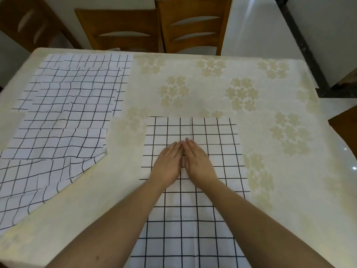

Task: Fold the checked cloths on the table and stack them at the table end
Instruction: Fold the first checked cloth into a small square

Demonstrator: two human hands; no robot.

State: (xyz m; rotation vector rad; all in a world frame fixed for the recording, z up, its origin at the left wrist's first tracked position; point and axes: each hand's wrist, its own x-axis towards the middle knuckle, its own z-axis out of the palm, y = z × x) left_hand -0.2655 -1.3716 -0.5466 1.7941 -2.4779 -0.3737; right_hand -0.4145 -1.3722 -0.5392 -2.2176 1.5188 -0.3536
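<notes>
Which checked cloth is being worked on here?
On the floral-covered table, ignore the overlapping cloths at the left. It is the single checked cloth at centre near the person, lying smooth, with the left hand and right hand flat on it.

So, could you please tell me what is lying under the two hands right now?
The left hand and right hand rest flat, side by side, on a checked cloth spread on the floral tablecloth. The cloth hides whatever is beneath it.

Home dining room, tabletop (212, 78) under a cream floral tablecloth, wooden dining chairs (193, 26) at the far side, glossy white floor (251, 31)
</notes>
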